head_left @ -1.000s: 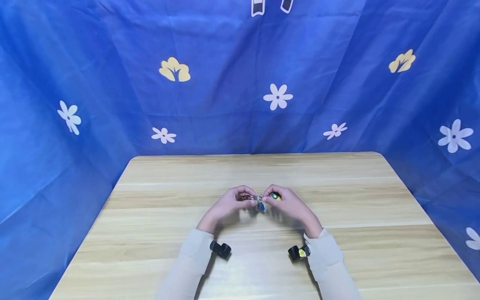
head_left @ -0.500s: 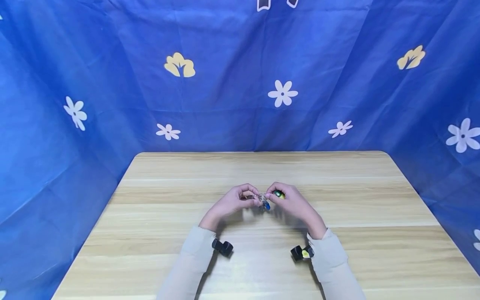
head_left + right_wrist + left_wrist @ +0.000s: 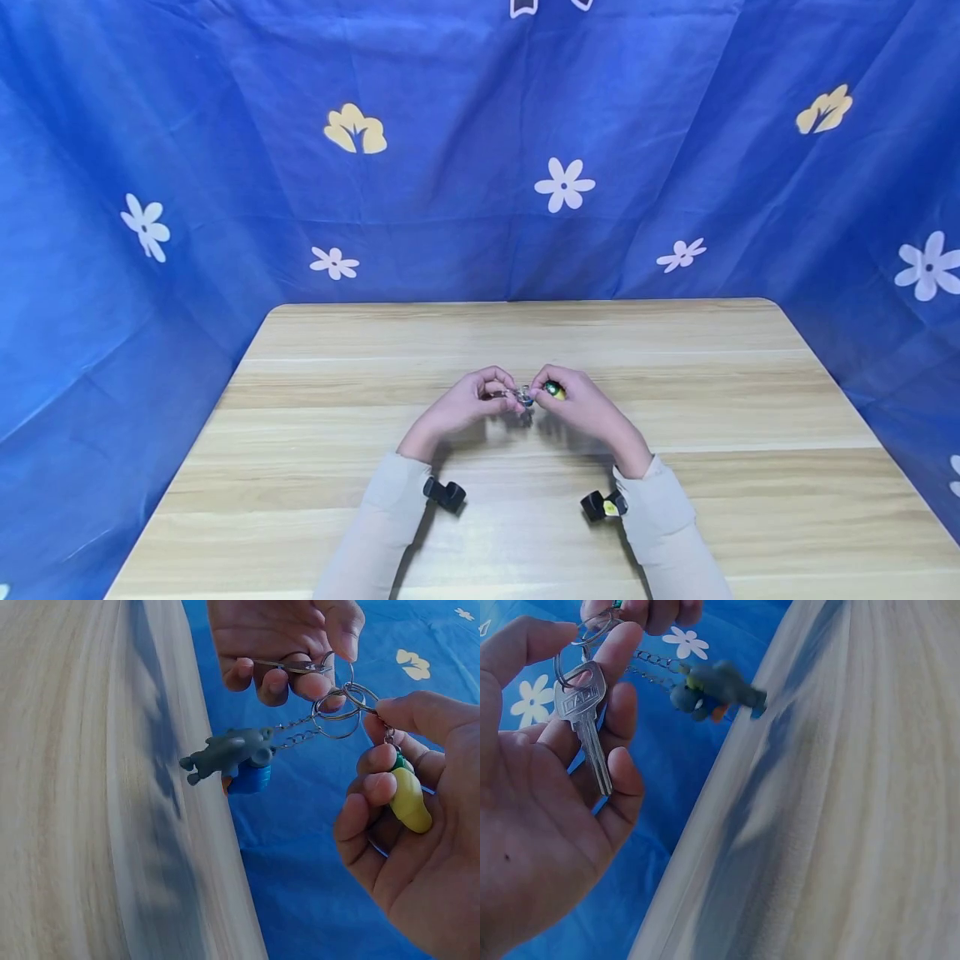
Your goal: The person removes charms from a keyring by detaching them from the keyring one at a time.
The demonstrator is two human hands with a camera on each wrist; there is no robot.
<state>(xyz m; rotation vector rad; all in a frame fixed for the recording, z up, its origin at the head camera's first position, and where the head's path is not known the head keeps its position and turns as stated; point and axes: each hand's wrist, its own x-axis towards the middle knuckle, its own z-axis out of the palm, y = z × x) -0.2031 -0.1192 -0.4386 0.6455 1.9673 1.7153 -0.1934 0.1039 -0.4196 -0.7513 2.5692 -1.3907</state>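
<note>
- We've got both hands over the wooden table (image 3: 495, 542), about mid-width left to right, fingertips close together with the key bunch strung between them.
- Left hand (image 3: 459, 410): grasping. Thumb and index pinch the key's ring (image 3: 558, 673); remaining fingers are bent behind the key.
- Silver key (image 3: 587, 720) hangs from that ring, lying across the left fingers. We see lettering on its head but can't read it reliably.
- Right hand (image 3: 583, 408): grasping too. Thumb and index pinch one of the linked rings (image 3: 342, 712); other fingers curl in toward the palm.
- Yellow charm (image 3: 411, 801) with green top hangs on a short chain at the right hand, against its curled fingers.
- Between the hands, two thin chains (image 3: 296, 737) run down from the rings to a grey figure (image 3: 232, 748) and a blue charm (image 3: 251, 778) with an orange bit. These two hang side by side, overlapping in the right wrist view; whether they touch, we can't tell.
- Light sleeves (image 3: 652, 500) on both arms, a black wrist camera (image 3: 445, 495) at each cuff; the right one carries a yellow patch.
- Blue cloth (image 3: 450, 208) with white flowers and yellow tree shapes stands beyond the far edge and along left and right sides.
</note>
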